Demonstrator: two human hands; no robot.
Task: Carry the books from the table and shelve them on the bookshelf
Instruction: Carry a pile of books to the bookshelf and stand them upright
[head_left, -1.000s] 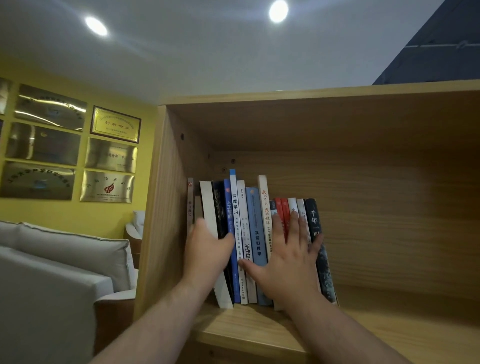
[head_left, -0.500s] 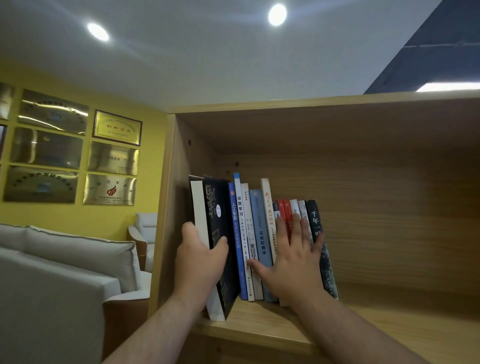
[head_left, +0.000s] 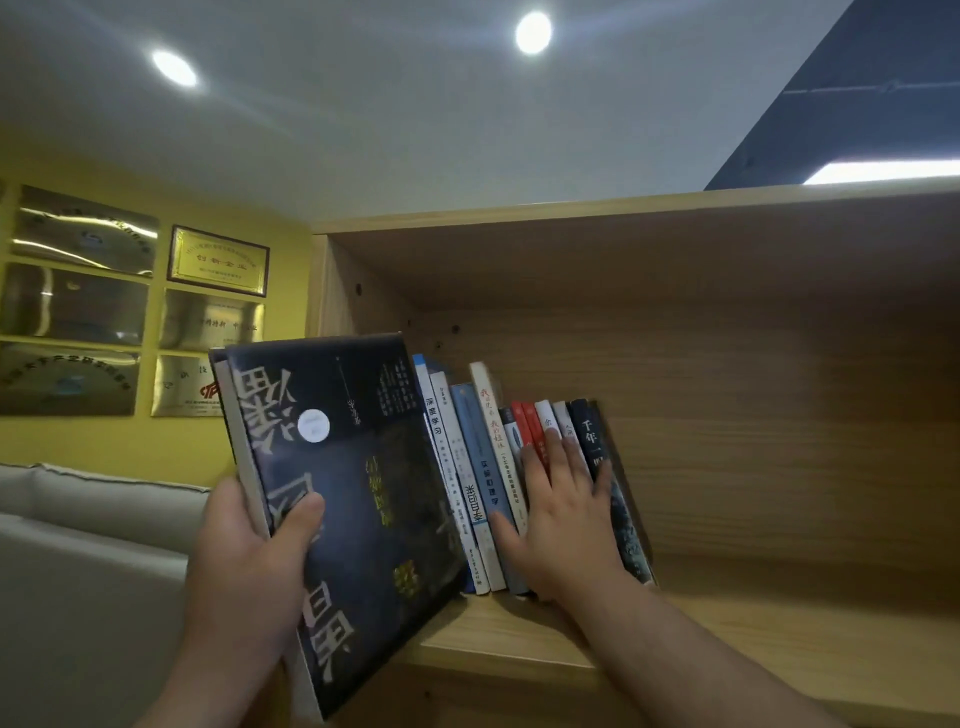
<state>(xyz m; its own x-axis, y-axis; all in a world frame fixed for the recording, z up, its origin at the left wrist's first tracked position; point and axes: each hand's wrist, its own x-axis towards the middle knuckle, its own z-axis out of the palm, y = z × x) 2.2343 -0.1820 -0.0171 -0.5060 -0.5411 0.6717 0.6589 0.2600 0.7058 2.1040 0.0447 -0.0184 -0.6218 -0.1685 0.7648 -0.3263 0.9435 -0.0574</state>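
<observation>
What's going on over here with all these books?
A person is arranging books on a wooden bookshelf. Their left hand grips a large dark book, tilted, in front of the shelf's left end. Their right hand lies flat against the spines of the row of books standing on the shelf, apparently steadying them.

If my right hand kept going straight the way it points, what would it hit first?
The row of books: your right hand lies flat on their spines. Depth behind them is unclear.
</observation>
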